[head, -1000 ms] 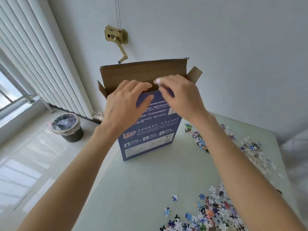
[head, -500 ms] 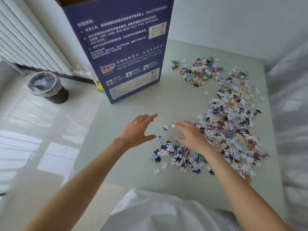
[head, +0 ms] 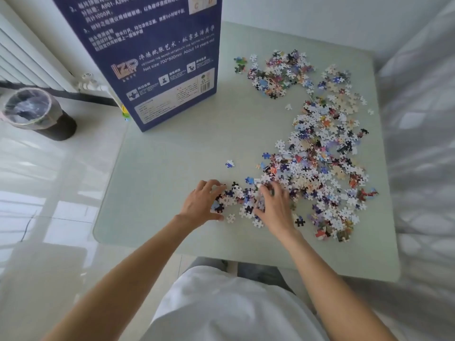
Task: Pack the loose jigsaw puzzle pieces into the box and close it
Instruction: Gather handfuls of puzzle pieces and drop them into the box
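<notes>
Cupping a small heap of loose jigsaw pieces (head: 236,200) near the tabletop's (head: 172,173) front edge are two bare hands, one on each side of it. Left hand (head: 200,204): palm down, fingers (head: 213,187) curved over the left side of the heap, thumb lying on the tabletop just beside one stray white piece (head: 230,218). Right hand (head: 273,207): fingers (head: 267,190) curled down into the pieces on the heap's right side; whether any piece is actually pinched cannot be told, since the pieces under the fingers are hidden.

One puzzle box (head: 157,57), dark blue with white print, stands upright at the tabletop's back left corner; its top is cut off by the frame, so the flaps cannot be seen. It sits well apart from both hands.

Pieces far too many to count. They run in one broad scatter (head: 325,156) down the right half of the tabletop, from the back edge to the front, with one denser cluster (head: 278,72) at the back near the box. One lone blue-and-white piece (head: 229,164) lies between box and hands.

One bin (head: 37,114) with a plastic liner stands on the floor off the tabletop's left edge. One white radiator (head: 29,60) runs along the wall behind it.
</notes>
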`<state>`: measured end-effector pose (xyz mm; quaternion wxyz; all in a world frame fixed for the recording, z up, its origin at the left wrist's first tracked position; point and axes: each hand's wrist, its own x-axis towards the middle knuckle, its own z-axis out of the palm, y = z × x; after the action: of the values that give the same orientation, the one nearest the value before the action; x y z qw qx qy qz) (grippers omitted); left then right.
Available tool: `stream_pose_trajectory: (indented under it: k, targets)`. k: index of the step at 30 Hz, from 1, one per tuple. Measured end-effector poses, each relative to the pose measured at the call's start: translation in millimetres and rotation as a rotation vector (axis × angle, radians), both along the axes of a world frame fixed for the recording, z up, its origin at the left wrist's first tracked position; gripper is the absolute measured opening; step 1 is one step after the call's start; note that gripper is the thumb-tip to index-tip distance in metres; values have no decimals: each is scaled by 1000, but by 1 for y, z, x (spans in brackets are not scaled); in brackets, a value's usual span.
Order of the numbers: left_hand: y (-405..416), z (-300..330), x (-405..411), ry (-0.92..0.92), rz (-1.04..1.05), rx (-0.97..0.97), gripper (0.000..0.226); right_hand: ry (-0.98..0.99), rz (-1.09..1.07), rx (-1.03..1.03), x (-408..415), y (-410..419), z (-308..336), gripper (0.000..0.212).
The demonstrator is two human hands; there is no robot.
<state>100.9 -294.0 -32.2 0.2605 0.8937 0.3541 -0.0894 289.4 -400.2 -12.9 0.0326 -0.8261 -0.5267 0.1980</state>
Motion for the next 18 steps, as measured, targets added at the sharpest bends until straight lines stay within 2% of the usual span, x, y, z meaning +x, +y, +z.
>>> stream_pose_trajectory:
  k: [3,9,12,15,18]
  targets:
    - [1,0,4,-49,100,-38,77,66,31,29,-8,14,-1,52]
    - [-3,1,21,-142,344,-128,60,231,87,22,2,31,4,71]
    - [-5,5,32,-141,364,-174,65,196,127,49,18,28,14,69]
    - [-7,8,46,-72,343,-185,82,-60,6,48,43,20,14,68]
    - [-7,11,61,17,312,-129,93,-7,-118,-121,56,19,8,77]
